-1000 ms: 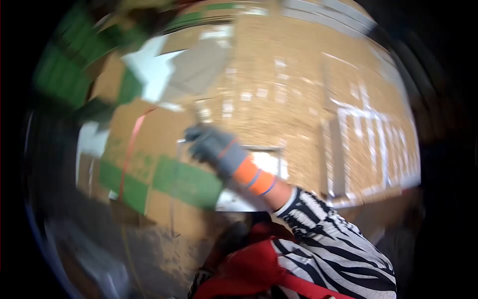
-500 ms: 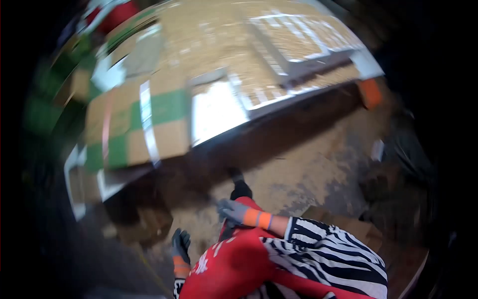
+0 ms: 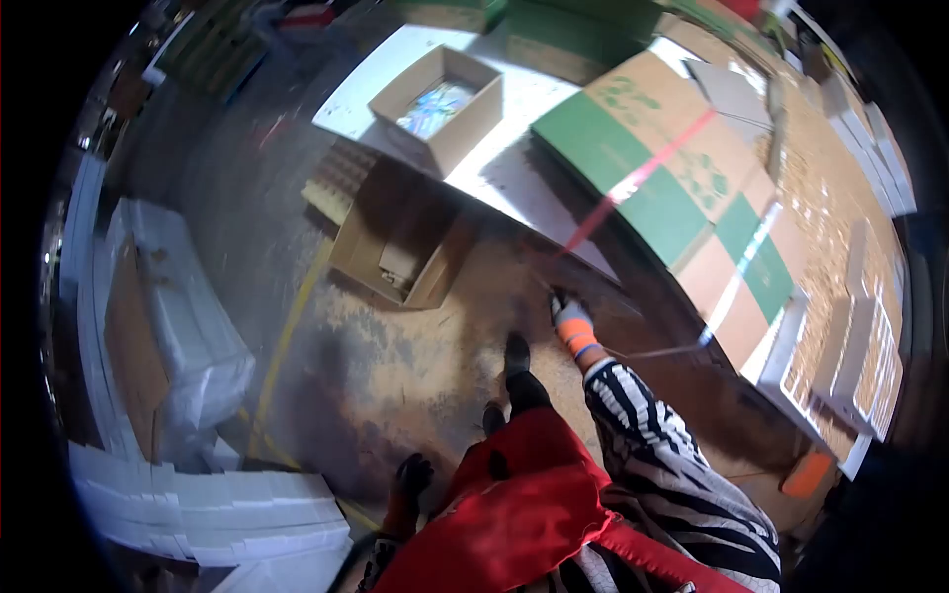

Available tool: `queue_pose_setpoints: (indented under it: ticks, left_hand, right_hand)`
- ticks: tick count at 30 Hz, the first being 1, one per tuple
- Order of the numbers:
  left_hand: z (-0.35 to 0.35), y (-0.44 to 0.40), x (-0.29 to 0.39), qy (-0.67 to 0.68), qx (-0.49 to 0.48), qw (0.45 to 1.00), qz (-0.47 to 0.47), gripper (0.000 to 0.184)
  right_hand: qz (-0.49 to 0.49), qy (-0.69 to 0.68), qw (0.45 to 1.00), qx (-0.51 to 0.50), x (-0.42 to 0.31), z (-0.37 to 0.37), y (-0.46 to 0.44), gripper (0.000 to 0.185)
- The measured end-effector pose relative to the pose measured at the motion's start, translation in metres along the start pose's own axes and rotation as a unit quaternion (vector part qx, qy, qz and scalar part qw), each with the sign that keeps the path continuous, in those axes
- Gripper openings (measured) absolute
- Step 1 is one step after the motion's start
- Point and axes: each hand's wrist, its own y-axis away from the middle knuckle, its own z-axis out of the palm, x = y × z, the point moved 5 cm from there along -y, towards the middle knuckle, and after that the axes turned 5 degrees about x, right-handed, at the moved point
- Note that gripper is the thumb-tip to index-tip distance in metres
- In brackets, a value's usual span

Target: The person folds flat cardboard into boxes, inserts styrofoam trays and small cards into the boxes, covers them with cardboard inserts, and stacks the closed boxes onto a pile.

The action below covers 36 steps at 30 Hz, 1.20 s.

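Observation:
My right hand (image 3: 572,321), in a grey glove with an orange cuff, reaches down beside the table edge. Its fingers look curled, and what they hold, if anything, is too small and dark to make out. Close by is a large flat green-and-brown carton (image 3: 647,148). A pink strap (image 3: 633,183) crosses the carton and runs down toward this hand. A white strap (image 3: 743,272) crosses its nearer end, a thin length trailing toward my right wrist. My left hand (image 3: 412,476), gloved and in shadow, hangs low by the red apron (image 3: 504,494), fingers apart, holding nothing.
An open carton (image 3: 390,252) sits on the floor ahead; another open box (image 3: 445,109) with colourful contents stands on the white tabletop (image 3: 371,74). Stacked white panels (image 3: 217,509) and a wrapped bundle (image 3: 183,306) lie left. Brown board with white frames (image 3: 840,326) is at right.
My view has swung left, bringing the open boxes and white stacks into sight. My right hand has moved from in front of my body out toward the strapped carton; my left stays low.

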Motion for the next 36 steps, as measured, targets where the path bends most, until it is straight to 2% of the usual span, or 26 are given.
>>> queue_pose_setpoints:
  ticks: [1,3,5,7,8,10,12,15,17,18,19,21,23,25,26,28,29,30,32,33,34,35,36]
  left_hand:
    - [0.006,-0.006,0.001,0.013,0.011,1.0,0.002,0.042]
    - [0.008,-0.02,-0.01,0.041,0.032,0.999,0.0,0.042]
    - [0.014,-0.048,-0.025,0.127,0.063,0.99,-0.011,0.038]
    - [0.051,-0.042,0.004,0.183,0.086,0.979,-0.017,0.035]
    - [0.056,-0.047,0.009,0.158,0.077,0.984,-0.007,0.035]
    - [0.062,-0.05,0.008,0.11,0.055,0.992,0.016,0.034]
    - [0.056,-0.063,-0.02,0.099,0.029,0.995,0.009,0.038]
    - [0.055,-0.071,-0.02,0.059,0.031,0.998,-0.015,0.039]
    - [0.051,-0.068,-0.019,0.035,0.044,0.998,-0.028,0.038]
    - [0.046,-0.072,-0.017,0.027,0.045,0.998,-0.027,0.038]
    - [0.042,-0.078,-0.014,0.018,0.047,0.998,-0.023,0.039]
    - [0.037,-0.082,-0.004,0.004,0.069,0.997,-0.03,0.04]
    - [0.028,-0.087,-0.002,-0.007,0.08,0.996,-0.03,0.04]
    - [0.018,-0.096,-0.003,-0.011,0.076,0.997,-0.018,0.04]
    - [0.018,-0.101,-0.004,-0.01,0.073,0.997,-0.025,0.04]
    - [0.018,-0.101,-0.006,-0.013,0.067,0.997,-0.046,0.041]
    - [0.019,-0.098,-0.005,-0.031,0.064,0.996,-0.048,0.041]
    - [0.022,-0.098,-0.002,-0.049,0.056,0.996,-0.043,0.041]
    - [0.039,-0.117,0.005,-0.031,0.008,0.999,-0.016,0.036]
    - [0.033,-0.143,-0.012,0.005,-0.028,1.0,-0.002,0.032]
    - [0.058,-0.14,0.017,-0.027,-0.045,0.997,0.06,0.029]
    - [0.087,-0.131,0.052,-0.057,-0.058,0.989,0.124,0.027]
    - [0.118,-0.12,0.089,-0.062,-0.084,0.979,0.178,0.027]
  right_hand:
    - [-0.01,0.045,0.999,0.007,0.002,0.019,-0.023,0.034]
    - [-0.068,-0.018,0.99,0.123,-0.015,0.021,-0.051,0.038]
    - [-0.029,0.111,0.989,0.094,-0.033,0.018,-0.074,0.04]
    - [0.062,0.188,0.977,0.079,-0.021,0.029,-0.097,0.039]
    - [0.009,0.234,0.957,0.174,-0.007,0.04,-0.105,0.039]
    - [-0.182,0.257,0.894,0.318,0.026,0.056,-0.129,0.038]
    - [-0.23,0.27,0.871,0.34,0.008,0.045,-0.12,0.037]
    - [-0.12,0.212,0.934,0.263,0.006,0.031,-0.114,0.038]
    - [-0.04,0.125,0.982,0.137,0.019,0.032,-0.122,0.041]
    - [-0.021,0.173,0.978,0.111,0.017,0.03,-0.118,0.044]
    - [-0.106,0.187,0.957,0.193,0.006,0.024,-0.114,0.043]
    - [-0.268,0.215,0.874,0.344,-0.011,0.019,-0.099,0.042]
    - [-0.18,0.268,0.906,0.272,-0.008,0.021,-0.099,0.042]
    - [-0.15,0.226,0.937,0.221,-0.002,0.023,-0.104,0.042]
    - [-0.165,0.159,0.951,0.207,0.003,0.025,-0.111,0.043]
    - [-0.146,0.165,0.967,0.125,0.026,0.04,-0.119,0.044]
    - [-0.112,0.235,0.964,0.059,0.052,0.057,-0.124,0.047]
    - [-0.096,0.181,0.974,0.094,0.055,0.041,-0.102,0.051]
    - [-0.075,0.067,0.981,0.165,0.052,0.005,-0.056,0.061]
    - [-0.037,-0.059,0.987,0.142,0.053,-0.014,-0.02,0.062]
    - [0.022,-0.119,0.985,0.12,0.069,-0.019,0.014,0.06]
    - [0.114,-0.025,0.992,0.038,0.065,-0.044,0.059,0.051]
    - [0.043,-0.049,0.997,0.045,0.041,-0.08,0.102,0.039]
